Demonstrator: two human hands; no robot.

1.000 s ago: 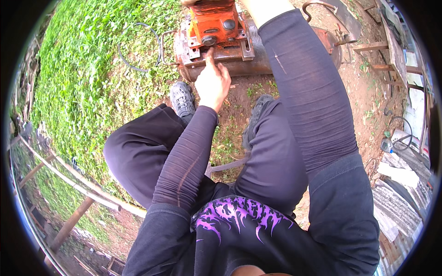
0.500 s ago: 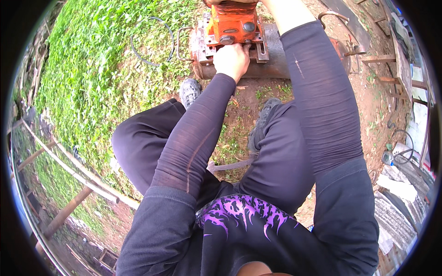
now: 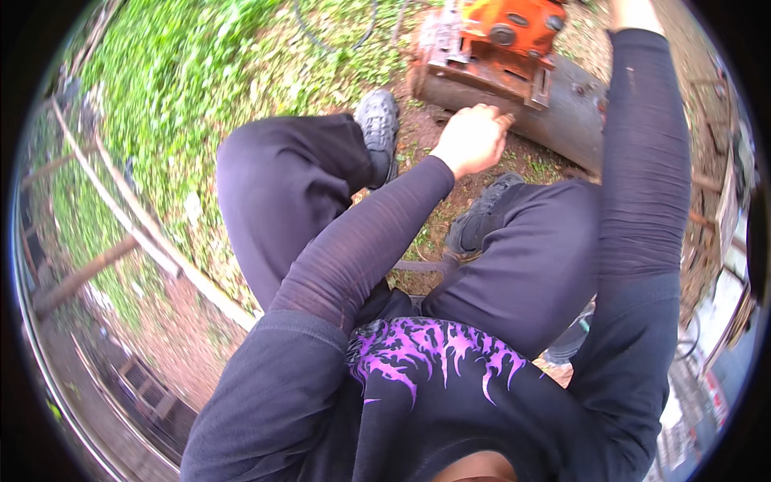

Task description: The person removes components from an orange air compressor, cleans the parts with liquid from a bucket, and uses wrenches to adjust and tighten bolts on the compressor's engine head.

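Observation:
An orange metal machine head point(image 3: 507, 28) sits on a rusty bracket point(image 3: 504, 76) atop a dark cylindrical steel tank point(image 3: 562, 124). Just in front of the tank, my left hand point(image 3: 474, 138) is closed with its fingers curled. Whatever those fingers may hold is hidden. At the top edge, to the right of the orange head, my right hand point(image 3: 637, 16) shows only its wrist end. Its fingers lie outside the picture.
My shoes point(image 3: 377, 124) rest on bare soil and grass before the tank. A thin dark hose loop point(image 3: 333, 44) lies on the grass at far left of the tank. Wooden poles point(image 3: 120, 193) run along the left side. Sheets and scrap point(image 3: 683, 418) lie at lower right.
My left hand has come off the orange head's base and moved back toward me. My right hand has left the top of the head, going right. The view has turned.

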